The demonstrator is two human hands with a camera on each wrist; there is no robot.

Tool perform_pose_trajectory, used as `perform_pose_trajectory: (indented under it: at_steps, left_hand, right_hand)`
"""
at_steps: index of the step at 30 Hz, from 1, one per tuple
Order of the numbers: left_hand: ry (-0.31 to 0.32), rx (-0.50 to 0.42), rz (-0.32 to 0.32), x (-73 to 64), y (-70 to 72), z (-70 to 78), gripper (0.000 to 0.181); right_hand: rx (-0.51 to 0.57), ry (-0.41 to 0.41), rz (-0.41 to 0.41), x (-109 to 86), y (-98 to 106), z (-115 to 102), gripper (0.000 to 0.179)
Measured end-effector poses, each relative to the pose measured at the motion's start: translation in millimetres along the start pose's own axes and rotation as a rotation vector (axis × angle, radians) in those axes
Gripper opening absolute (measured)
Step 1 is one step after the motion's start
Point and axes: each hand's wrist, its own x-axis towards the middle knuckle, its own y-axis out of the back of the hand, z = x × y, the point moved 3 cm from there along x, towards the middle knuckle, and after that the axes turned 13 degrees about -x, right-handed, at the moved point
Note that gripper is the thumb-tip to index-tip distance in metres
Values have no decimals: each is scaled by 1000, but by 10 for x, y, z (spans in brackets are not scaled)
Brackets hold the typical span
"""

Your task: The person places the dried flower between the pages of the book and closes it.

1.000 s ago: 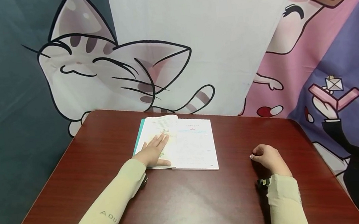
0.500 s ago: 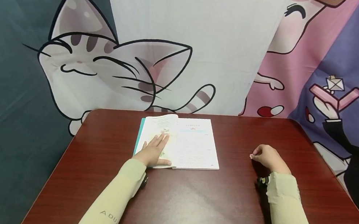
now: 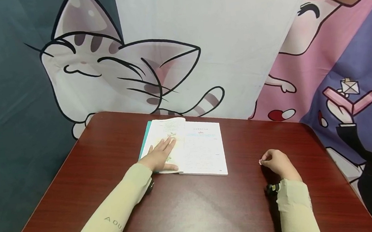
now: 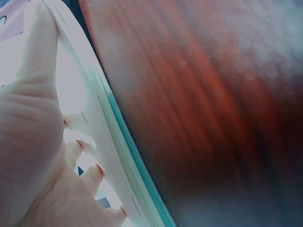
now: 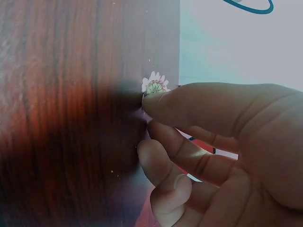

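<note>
An open book (image 3: 202, 144) with white pages and a teal cover edge lies at the middle of the table. My left hand (image 3: 156, 160) rests spread on its left page, fingers straight and thumb out near the book's lower edge. In the left wrist view the palm and thumb lean over the book's page edges (image 4: 113, 123). To the right of the book, my right hand (image 3: 277, 163) pinches a small pale flower (image 5: 155, 85) between thumb and index finger, low over the table. Its pinkish petals and yellow-green centre show past the thumb tip; the rest is hidden.
Both hands are over a dark reddish wood table (image 3: 190, 221) with rounded far corners. Behind its far edge hangs a cloth backdrop (image 3: 232, 39) printed with a cartoon cat and other figures. A dark wrist device (image 3: 272, 189) sits at the right cuff.
The head view has shifted very slightly. Both hands keep their places, the left on the page and the right pinching the flower.
</note>
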Motion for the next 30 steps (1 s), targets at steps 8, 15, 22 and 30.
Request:
perform_pose_trajectory:
  at_steps: [8,15,22,30]
  left_hand:
    - [-1,-1,0,17,-10,-18,114]
    - [18,17,-19,-4,25,34,113]
    - [25,16,-19,-50,66,109,111]
    - [26,13,-16,-67,65,115,112]
  right_hand:
    - [0,8,12,-17,-2,-6,16]
    - [39,43,24,-20,-17,-55,9]
    - [57,17,2,-12,-11,-80,15]
    - [37,0,-44,-8,-7,-81,14]
